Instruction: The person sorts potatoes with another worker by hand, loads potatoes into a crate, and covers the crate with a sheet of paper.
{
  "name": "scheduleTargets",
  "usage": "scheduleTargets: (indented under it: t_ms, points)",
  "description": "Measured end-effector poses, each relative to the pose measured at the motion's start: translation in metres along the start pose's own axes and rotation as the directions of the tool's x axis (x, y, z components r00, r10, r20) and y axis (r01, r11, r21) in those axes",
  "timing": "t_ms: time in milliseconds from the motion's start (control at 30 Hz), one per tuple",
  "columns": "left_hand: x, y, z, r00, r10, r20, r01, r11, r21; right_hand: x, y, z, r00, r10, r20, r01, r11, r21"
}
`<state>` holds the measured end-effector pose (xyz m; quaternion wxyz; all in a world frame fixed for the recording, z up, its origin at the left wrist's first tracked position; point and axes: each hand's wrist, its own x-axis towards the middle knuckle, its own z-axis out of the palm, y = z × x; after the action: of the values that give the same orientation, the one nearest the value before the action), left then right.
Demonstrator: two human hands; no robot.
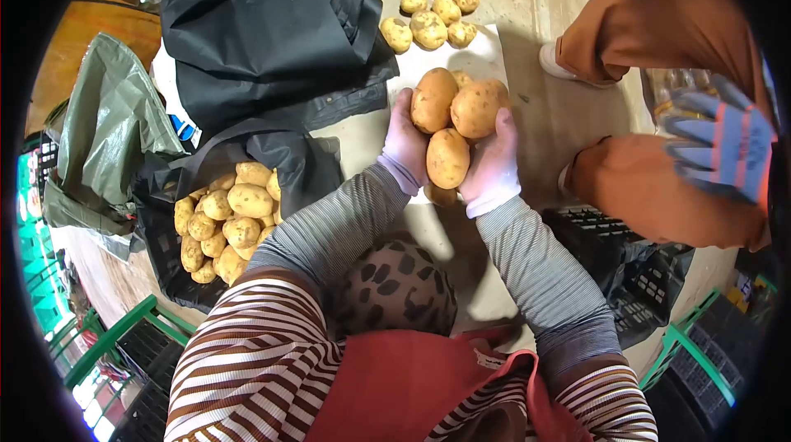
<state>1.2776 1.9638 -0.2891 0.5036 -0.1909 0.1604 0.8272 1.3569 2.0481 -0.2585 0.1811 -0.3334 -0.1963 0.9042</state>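
Observation:
Both my hands, in pale gloves, are cupped around a cluster of potatoes (448, 159) at the centre. Against its left side my left hand (405, 141) is pressed, and my right hand (496, 158) closes on it from the right. Three large potatoes show on top, with parts of others behind and below them. Under my hands lies a pale sheet (493, 55). Several smaller potatoes (428, 29) rest beyond, at the sheet's far edge. To the left, a black-lined crate (161, 257) holds many potatoes (241, 232).
Black sheeting (272, 38) is heaped at the upper left, beside a green sack (115, 108). On the right a co-worker in brown trousers (667, 187) has a grey-gloved hand (721, 141) near the knee. A black crate (651, 277) stands at the lower right.

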Motion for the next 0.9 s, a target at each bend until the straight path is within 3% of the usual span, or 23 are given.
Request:
scheduleTargets:
  t_ms: [133, 167, 233, 300, 433, 533, 567, 633, 733, 767, 833, 900]
  points:
    - [0.001, -0.014, -0.006, 0.980, -0.186, 0.069, 0.188, 0.982, -0.023, -0.008, 0.004, -0.034, 0.992, -0.126, 0.026, 0.126, 0.992, 0.022]
    - [0.002, -0.016, -0.007, 0.940, -0.173, 0.296, 0.195, 0.980, -0.047, -0.008, 0.002, -0.039, 0.989, -0.149, 0.018, 0.148, 0.988, 0.038]
    - [0.002, -0.024, -0.005, 0.861, 0.002, 0.508, -0.125, 0.970, 0.206, -0.008, -0.001, -0.045, 0.984, -0.180, 0.007, 0.179, 0.982, 0.063]
    - [0.001, -0.028, 0.005, 0.925, 0.026, 0.380, -0.157, 0.934, 0.320, -0.009, -0.006, -0.047, 0.980, -0.197, 0.002, 0.197, 0.977, 0.083]
    - [0.025, -0.039, -0.019, 0.953, 0.044, 0.299, -0.189, 0.857, 0.479, -0.016, -0.020, -0.034, 0.980, -0.195, -0.034, 0.197, 0.974, 0.111]
    - [0.014, -0.036, -0.001, 0.933, 0.127, 0.337, -0.318, 0.728, 0.607, -0.017, -0.022, -0.033, 0.977, -0.209, -0.041, 0.212, 0.970, 0.118]
    - [0.011, -0.035, 0.007, 0.946, 0.099, 0.307, -0.260, 0.798, 0.543, -0.016, -0.022, -0.032, 0.974, -0.218, -0.057, 0.223, 0.969, 0.108]
    - [0.010, -0.031, 0.005, 0.931, 0.154, 0.332, -0.332, 0.736, 0.590, -0.017, -0.021, -0.029, 0.970, -0.234, -0.061, 0.239, 0.967, 0.092]
    - [0.013, -0.019, -0.018, 0.782, 0.309, 0.541, -0.610, 0.199, 0.767, -0.011, -0.015, -0.031, 0.970, -0.238, 0.050, 0.229, 0.962, 0.147]
    - [0.005, -0.015, -0.006, 0.786, 0.296, 0.542, -0.606, 0.204, 0.768, -0.012, -0.013, -0.031, 0.964, -0.251, 0.087, 0.240, 0.964, 0.118]
    - [-0.012, -0.012, 0.021, 0.911, 0.158, 0.382, -0.372, 0.716, 0.591, -0.016, -0.011, -0.033, 0.972, -0.192, 0.132, 0.184, 0.980, 0.074]
    - [-0.016, -0.011, 0.003, 0.934, 0.144, 0.329, -0.338, 0.655, 0.675, -0.021, -0.010, -0.040, 0.985, -0.131, 0.114, 0.130, 0.991, 0.012]
